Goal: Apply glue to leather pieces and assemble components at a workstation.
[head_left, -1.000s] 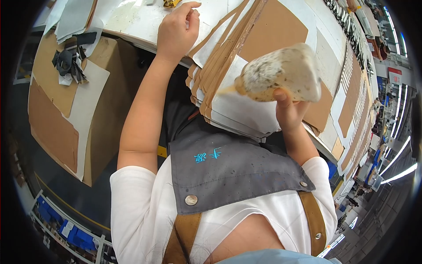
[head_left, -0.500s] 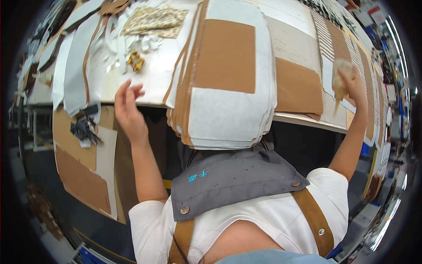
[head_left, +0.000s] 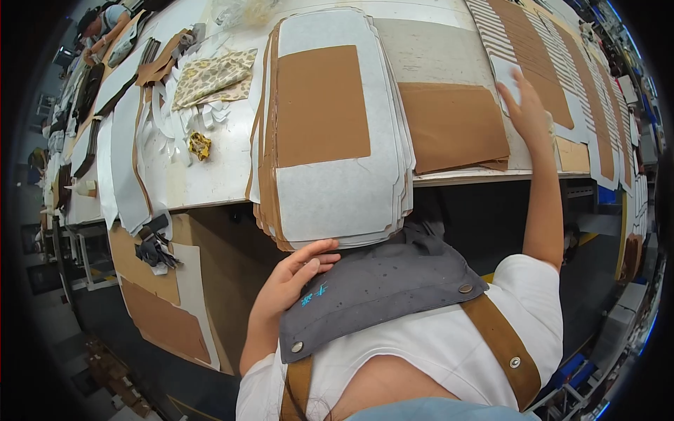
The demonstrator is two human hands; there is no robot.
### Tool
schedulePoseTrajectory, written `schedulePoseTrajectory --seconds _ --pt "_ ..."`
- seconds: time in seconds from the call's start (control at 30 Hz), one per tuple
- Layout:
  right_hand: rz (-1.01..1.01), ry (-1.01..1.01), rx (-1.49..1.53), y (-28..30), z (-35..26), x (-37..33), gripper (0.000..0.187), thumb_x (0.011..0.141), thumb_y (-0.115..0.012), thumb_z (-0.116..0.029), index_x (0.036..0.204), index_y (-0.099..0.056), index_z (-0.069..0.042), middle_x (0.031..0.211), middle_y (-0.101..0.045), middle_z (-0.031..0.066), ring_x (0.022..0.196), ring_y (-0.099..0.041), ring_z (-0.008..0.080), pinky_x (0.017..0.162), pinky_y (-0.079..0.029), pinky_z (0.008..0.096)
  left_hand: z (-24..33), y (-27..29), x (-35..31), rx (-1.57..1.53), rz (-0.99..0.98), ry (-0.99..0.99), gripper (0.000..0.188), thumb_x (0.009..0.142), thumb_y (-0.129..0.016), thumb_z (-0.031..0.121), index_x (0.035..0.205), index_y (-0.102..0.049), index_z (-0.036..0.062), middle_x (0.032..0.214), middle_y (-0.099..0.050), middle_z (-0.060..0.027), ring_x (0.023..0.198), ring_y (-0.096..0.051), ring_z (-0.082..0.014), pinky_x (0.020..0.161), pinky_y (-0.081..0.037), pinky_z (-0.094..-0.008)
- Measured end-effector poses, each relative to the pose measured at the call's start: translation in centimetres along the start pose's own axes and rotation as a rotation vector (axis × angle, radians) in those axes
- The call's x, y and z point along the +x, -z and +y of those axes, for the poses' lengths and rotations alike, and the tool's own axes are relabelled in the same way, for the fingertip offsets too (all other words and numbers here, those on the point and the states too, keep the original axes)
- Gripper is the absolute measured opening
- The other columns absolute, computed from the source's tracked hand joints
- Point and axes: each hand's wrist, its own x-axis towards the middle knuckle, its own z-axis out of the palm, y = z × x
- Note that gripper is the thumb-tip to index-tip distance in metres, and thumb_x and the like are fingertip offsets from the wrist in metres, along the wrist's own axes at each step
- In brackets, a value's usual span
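Note:
A thick stack of white sheets [head_left: 330, 196], topped by a brown rectangular panel [head_left: 323, 105], overhangs the table's near edge in front of my apron. My left hand [head_left: 284, 284] is at the stack's lower left corner, fingers stretched out and holding nothing; whether they touch the bottom edge I cannot tell. My right hand [head_left: 526, 112] is over the table on the right, fingers apart and empty. It is nearest a small white piece [head_left: 507, 74] and a pile of brown sheets [head_left: 456, 126]. A pale bottle is mostly hidden behind my right wrist.
Left of the stack lie a patterned cloth [head_left: 214, 77], a yellow-and-black lump [head_left: 199, 145], white scraps and long grey-white pieces [head_left: 130, 161]. Striped and brown panels [head_left: 533, 56] cover the table's right. Below left stands a box [head_left: 210, 274] with dark gloves on it. Another person works far left.
My right hand has let go of the pale bottle and opened. My left hand has come down and right from beside the table edge to the stack's lower left corner. The view has shifted.

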Motion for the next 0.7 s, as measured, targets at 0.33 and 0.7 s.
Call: schedulePoseTrajectory --seconds 0.33,0.7 --pt "-0.535 -0.284 1.162 -11.5 -14.2 10.1 0.035 0.083 -0.055 -0.021 0.109 -0.054 0.003 0.091 -0.059 0.0068 0.081 -0.054 0.0129 0.072 -0.044 0.0252 -2.9 -1.4 -0.1 -0.659 0.155 -0.049 0.038 0.089 -0.047 0.015 0.118 -0.038 -0.0072 0.129 -0.038 -0.0245 0.121 -0.041 -0.0302 0.103 -0.032 -0.0393" --pt "-0.509 -0.378 1.104 -15.9 -15.7 14.8 0.024 0.073 -0.065 -0.014 0.092 -0.060 0.000 0.068 -0.055 0.0020 0.060 -0.048 0.0109 0.057 -0.038 0.0265 -3.8 -1.2 -0.4 -0.662 0.194 -0.229 0.032 0.087 -0.050 0.010 0.113 -0.039 -0.0031 0.123 -0.043 -0.0206 0.122 -0.038 -0.0301 0.105 -0.029 -0.0419"
